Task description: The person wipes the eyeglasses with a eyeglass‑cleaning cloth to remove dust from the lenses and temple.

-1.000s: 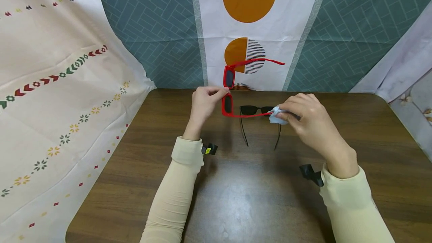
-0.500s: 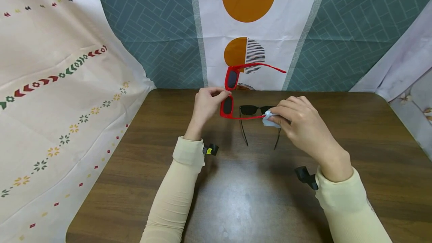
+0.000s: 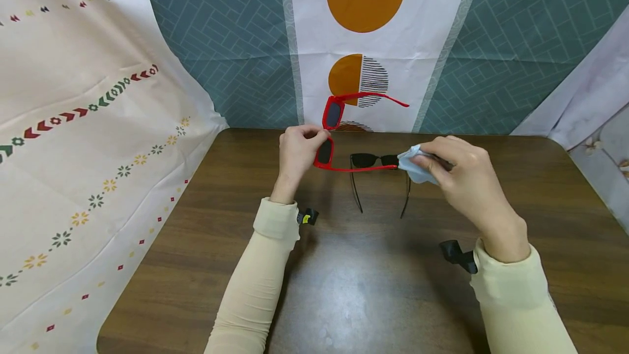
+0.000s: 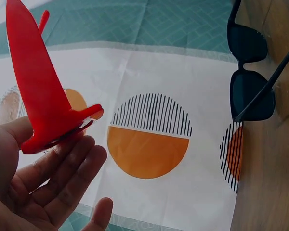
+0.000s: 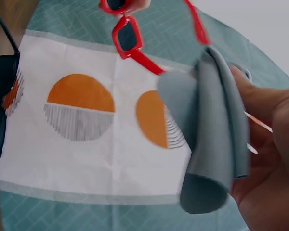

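Note:
Red-framed sunglasses with dark lenses are held up above the table, turned sideways with both temples pointing right. My left hand pinches them at the bridge; in the left wrist view the other fingers are spread below the red frame. My right hand pinches a folded light-blue cloth at the tip of the lower temple. In the right wrist view the cloth hangs in folds from the fingers and hides the end of that temple.
Black sunglasses lie on the wooden table behind the red pair, temples toward me. A patterned cloth hangs along the table's far edge, and a cream cloth hangs at the left.
My right hand with the cloth went left along the lower temple, then back right toward its tip. The red sunglasses have shifted slightly left and changed angle a little.

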A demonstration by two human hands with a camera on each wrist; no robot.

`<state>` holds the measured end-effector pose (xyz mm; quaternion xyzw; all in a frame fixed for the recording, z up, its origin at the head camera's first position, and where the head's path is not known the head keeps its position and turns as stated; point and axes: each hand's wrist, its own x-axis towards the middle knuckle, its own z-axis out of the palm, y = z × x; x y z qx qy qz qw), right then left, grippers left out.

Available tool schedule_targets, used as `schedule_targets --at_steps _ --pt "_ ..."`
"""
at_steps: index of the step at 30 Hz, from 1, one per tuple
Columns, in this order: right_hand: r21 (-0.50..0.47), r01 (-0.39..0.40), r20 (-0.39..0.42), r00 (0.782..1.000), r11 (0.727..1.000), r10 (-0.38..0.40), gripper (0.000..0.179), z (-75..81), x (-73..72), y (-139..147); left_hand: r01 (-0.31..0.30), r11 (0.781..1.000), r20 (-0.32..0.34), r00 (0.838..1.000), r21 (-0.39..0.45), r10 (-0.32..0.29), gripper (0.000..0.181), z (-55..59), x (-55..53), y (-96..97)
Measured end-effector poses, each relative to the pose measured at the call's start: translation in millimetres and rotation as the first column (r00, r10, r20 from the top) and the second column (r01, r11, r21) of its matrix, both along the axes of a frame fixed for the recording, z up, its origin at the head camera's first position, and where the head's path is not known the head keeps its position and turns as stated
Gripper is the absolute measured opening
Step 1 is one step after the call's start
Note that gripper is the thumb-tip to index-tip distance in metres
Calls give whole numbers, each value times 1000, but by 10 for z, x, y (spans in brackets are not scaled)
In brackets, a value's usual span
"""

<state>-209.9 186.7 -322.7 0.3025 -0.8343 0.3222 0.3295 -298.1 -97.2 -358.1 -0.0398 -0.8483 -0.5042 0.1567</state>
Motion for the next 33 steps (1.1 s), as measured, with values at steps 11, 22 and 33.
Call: schedule_targets --at_steps 11,22,33 --pt "-65 164 212 966 984 -147 8 -230 -204 -21 114 993 40 993 11 -114 19 3 28 70" --pt "-118 10 201 979 993 14 14 -363 -245 -199 347 933 92 930 94 -355 19 32 114 239" --pt "-366 114 236 971 923 -27 29 -436 -242 -366 453 886 115 879 102 -463 20 33 177 364"
